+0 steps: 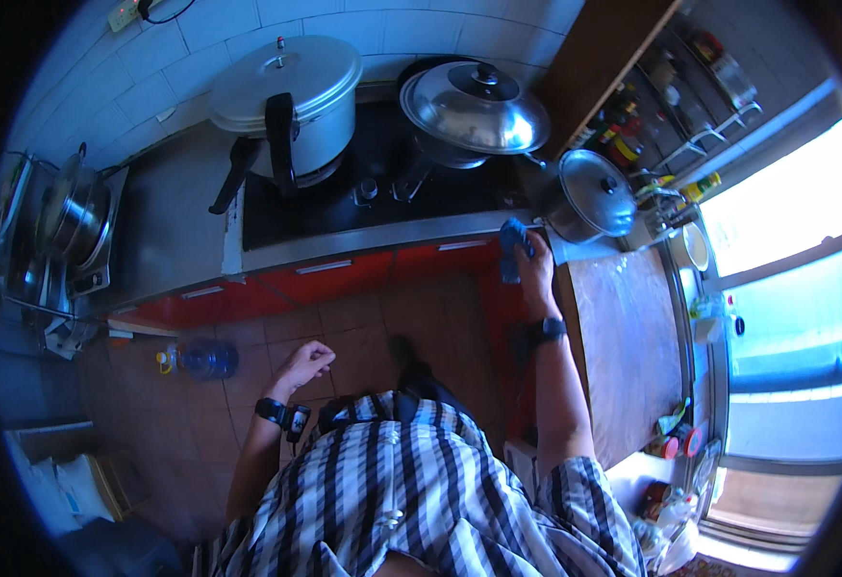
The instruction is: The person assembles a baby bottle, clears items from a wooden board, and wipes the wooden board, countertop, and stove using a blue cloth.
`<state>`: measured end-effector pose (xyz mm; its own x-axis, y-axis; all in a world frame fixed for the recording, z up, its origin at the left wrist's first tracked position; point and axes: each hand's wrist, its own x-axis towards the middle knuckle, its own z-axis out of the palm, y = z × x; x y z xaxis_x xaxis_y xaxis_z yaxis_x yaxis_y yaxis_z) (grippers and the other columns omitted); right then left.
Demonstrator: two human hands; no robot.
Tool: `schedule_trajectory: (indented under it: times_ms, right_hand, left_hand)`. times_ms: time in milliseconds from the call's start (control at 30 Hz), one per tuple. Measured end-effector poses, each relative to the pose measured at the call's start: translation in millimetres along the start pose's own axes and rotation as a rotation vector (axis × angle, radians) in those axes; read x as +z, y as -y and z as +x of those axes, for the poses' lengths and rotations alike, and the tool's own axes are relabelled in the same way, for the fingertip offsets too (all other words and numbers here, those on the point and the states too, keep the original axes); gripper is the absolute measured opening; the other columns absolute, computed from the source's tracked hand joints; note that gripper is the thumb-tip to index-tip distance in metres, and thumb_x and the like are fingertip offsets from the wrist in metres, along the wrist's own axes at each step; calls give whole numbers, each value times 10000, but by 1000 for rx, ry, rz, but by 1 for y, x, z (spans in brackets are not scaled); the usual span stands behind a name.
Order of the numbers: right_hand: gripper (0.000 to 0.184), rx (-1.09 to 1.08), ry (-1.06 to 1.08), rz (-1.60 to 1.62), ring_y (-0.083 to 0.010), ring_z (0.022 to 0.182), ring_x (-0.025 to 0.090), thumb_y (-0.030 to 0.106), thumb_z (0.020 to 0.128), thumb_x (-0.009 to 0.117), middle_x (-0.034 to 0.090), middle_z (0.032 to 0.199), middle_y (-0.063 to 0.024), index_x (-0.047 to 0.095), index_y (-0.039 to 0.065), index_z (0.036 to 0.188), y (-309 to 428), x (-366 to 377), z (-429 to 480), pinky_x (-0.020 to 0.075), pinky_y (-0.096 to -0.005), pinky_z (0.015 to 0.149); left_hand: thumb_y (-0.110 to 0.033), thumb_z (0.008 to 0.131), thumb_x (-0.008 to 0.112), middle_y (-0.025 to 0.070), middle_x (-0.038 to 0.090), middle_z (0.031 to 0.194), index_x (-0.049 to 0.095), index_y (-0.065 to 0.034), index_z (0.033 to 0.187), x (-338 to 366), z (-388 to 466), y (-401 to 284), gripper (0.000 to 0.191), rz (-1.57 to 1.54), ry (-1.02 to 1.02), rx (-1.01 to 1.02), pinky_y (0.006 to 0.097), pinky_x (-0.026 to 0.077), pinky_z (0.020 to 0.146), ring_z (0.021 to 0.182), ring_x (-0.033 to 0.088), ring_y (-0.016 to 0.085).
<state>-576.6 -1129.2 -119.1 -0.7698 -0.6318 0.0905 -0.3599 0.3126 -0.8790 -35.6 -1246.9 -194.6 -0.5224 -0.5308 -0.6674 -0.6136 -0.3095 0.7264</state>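
A crumpled blue cloth (513,249) is in the grip of my right hand (536,263), by the stove counter's front edge at its right end. Part of the cloth hangs down in front of the red cabinet. Just beyond that hand stands a lidded metal pot (597,195) in the counter corner. Over the tiled floor, in front of my body, my left hand (305,366) hangs with its fingers curled together and nothing visible in it. A black gas stove (385,209) lies ahead, bearing a large pressure cooker (298,94) and a wok with a domed lid (475,108).
A wooden board (630,346) covers the right counter beside my forearm. The pressure cooker's black handle (237,177) juts over the stove's front left. On the floor to the left lies a large plastic bottle (208,359). Pans (78,216) crowd the far left; bottles (626,137) stand at upper right.
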Motion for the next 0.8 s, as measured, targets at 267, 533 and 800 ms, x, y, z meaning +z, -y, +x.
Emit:
schedule_trajectory:
  times_ms: [267, 533, 800]
  right_hand:
    - [402, -26, -132, -232, -429, 1183, 727, 197, 977, 696, 750, 1277, -254, 724, 36, 1345, -47, 78, 195, 565, -493, 1019]
    - [320, -214, -47, -312, -484, 1008, 696, 69, 924, 657, 742, 1080, -251, 777, 78, 1220, -61, 181, 194, 550, -586, 929]
    - [415, -450, 201, -421, -436, 1371, 544, 10, 908, 636, 647, 1466, -155, 780, 119, 1281, -8, 218, 191, 442, -507, 1187]
  left_hand:
    - [-312, 1071, 719, 54, 717, 1079, 692, -55, 1226, -26, 14, -14, 302, -192, -235, -73, 287, 582, 794, 953, 711, 143]
    - [-323, 1070, 721, 60, 715, 1081, 683, -40, 1231, -4, 67, -66, 328, -216, -226, -7, 315, 587, 829, 961, 711, 153]
    - [-312, 1067, 727, 52, 731, 1024, 696, -45, 1200, 4, 100, -106, 299, -120, -204, -8, 305, 586, 816, 943, 704, 143]
